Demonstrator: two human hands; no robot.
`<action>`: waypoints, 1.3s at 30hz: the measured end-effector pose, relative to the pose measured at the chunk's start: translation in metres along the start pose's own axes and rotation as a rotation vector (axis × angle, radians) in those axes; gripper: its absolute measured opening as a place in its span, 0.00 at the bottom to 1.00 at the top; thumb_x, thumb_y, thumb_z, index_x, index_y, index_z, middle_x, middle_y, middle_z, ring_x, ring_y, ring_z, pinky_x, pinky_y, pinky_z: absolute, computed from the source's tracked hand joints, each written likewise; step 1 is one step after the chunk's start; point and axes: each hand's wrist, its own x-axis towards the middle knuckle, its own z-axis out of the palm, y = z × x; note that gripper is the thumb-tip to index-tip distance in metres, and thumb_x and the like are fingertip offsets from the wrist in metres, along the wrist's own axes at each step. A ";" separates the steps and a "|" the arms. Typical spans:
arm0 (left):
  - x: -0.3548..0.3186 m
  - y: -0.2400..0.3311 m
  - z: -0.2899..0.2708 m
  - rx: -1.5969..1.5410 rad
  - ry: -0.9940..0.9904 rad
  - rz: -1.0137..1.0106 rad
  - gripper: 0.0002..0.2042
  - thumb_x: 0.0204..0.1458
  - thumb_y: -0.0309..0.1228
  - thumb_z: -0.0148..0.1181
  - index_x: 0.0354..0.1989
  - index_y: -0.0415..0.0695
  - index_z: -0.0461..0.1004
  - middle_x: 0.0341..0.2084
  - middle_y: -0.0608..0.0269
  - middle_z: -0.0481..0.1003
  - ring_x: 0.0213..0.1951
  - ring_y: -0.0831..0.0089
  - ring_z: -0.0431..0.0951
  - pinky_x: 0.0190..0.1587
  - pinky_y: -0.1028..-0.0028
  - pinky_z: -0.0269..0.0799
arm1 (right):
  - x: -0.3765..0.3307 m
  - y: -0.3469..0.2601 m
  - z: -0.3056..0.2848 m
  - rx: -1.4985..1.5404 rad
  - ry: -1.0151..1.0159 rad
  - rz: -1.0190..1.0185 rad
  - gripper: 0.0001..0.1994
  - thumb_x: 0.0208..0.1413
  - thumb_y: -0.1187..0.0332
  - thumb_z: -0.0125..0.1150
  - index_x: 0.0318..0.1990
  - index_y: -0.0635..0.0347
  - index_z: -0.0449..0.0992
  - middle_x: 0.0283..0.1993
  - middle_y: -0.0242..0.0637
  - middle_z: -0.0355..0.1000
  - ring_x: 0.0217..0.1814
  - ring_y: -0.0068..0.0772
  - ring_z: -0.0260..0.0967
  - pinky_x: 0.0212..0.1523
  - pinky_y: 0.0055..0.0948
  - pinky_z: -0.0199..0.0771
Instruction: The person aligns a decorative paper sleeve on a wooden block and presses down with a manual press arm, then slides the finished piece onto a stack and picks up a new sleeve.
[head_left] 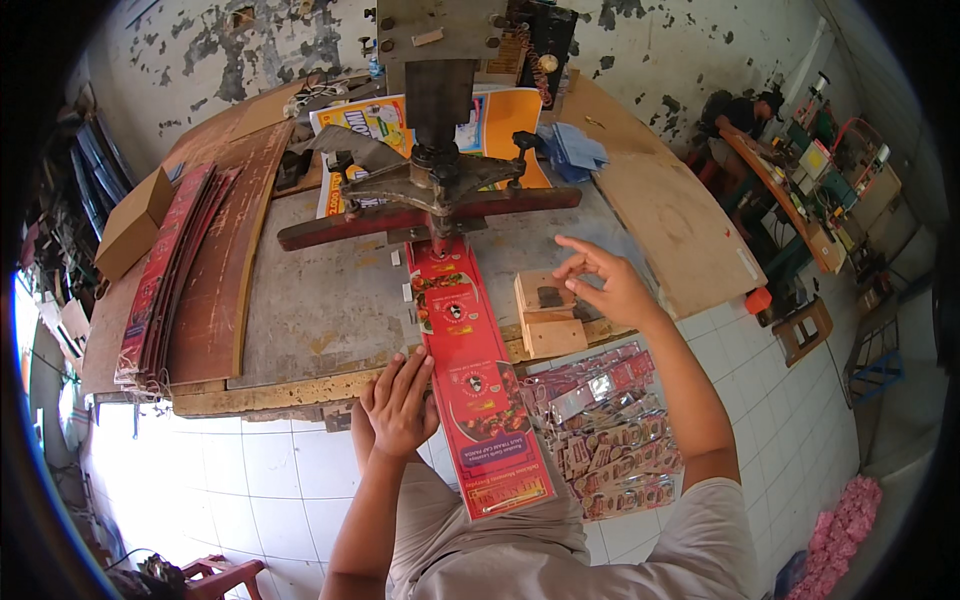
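A long red printed plastic strip (478, 400) with food pictures runs from under the press head toward my lap, its near end over my legs. My left hand (400, 400) lies along the strip's left edge at the table front, its fingers stretched out and touching that edge. To the right, my right hand (605, 283) is raised with fingers apart and nothing in them. It hovers just above and beside a wooden block (553, 330) with a dark patch on top. The metal press (437, 180) with its red crossbar stands over the strip's far end.
A stack of similar red strips (165, 280) lies on the table's left, beside a cardboard box (135, 222). Many small printed pouches (610, 430) lie to the right of my legs. Blue sheets (577, 148) rest behind the press. Another person (745, 125) sits at a far-right bench.
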 end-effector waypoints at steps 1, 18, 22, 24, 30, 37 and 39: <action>0.000 -0.001 0.000 0.000 0.001 -0.001 0.27 0.57 0.32 0.61 0.68 0.50 0.81 0.68 0.66 0.80 0.71 0.62 0.75 0.72 0.58 0.59 | 0.001 -0.004 0.003 -0.093 0.018 -0.090 0.35 0.70 0.72 0.67 0.82 0.45 0.64 0.61 0.39 0.85 0.69 0.46 0.79 0.70 0.43 0.79; -0.001 -0.001 0.002 0.012 0.025 0.001 0.26 0.56 0.32 0.62 0.66 0.50 0.82 0.66 0.66 0.82 0.70 0.63 0.75 0.73 0.60 0.58 | -0.007 -0.051 0.028 -0.332 -0.006 -0.128 0.38 0.65 0.68 0.72 0.82 0.44 0.66 0.64 0.36 0.82 0.66 0.47 0.77 0.66 0.45 0.81; 0.000 -0.001 0.002 0.005 0.014 0.002 0.26 0.56 0.32 0.62 0.66 0.50 0.82 0.66 0.66 0.82 0.70 0.62 0.76 0.73 0.60 0.58 | -0.008 -0.042 0.032 -0.391 0.003 -0.191 0.35 0.65 0.68 0.72 0.79 0.45 0.69 0.63 0.37 0.81 0.64 0.47 0.77 0.65 0.45 0.81; -0.001 -0.002 0.002 -0.004 0.001 -0.004 0.26 0.56 0.32 0.62 0.66 0.50 0.82 0.66 0.66 0.82 0.69 0.62 0.76 0.73 0.60 0.59 | -0.008 -0.045 0.033 -0.371 -0.015 -0.167 0.34 0.65 0.68 0.71 0.79 0.45 0.70 0.62 0.39 0.81 0.64 0.47 0.77 0.65 0.45 0.81; 0.000 -0.001 0.001 0.003 0.017 -0.003 0.26 0.56 0.32 0.62 0.66 0.50 0.82 0.67 0.67 0.81 0.69 0.63 0.76 0.73 0.60 0.59 | -0.009 -0.047 0.033 -0.379 -0.020 -0.168 0.32 0.67 0.68 0.70 0.78 0.46 0.71 0.61 0.42 0.80 0.64 0.48 0.77 0.65 0.45 0.81; -0.001 -0.001 0.003 0.030 0.007 -0.001 0.25 0.59 0.36 0.61 0.67 0.50 0.82 0.67 0.67 0.81 0.70 0.62 0.75 0.73 0.60 0.58 | -0.014 -0.051 0.039 -0.402 0.018 -0.245 0.30 0.68 0.67 0.69 0.76 0.52 0.72 0.66 0.46 0.77 0.69 0.50 0.74 0.68 0.45 0.79; -0.002 -0.002 0.002 0.028 -0.008 -0.002 0.25 0.60 0.37 0.60 0.67 0.50 0.82 0.68 0.67 0.81 0.70 0.62 0.75 0.73 0.59 0.57 | -0.021 -0.055 0.048 -0.399 0.054 -0.274 0.28 0.68 0.66 0.69 0.74 0.55 0.74 0.69 0.46 0.75 0.71 0.51 0.73 0.70 0.46 0.78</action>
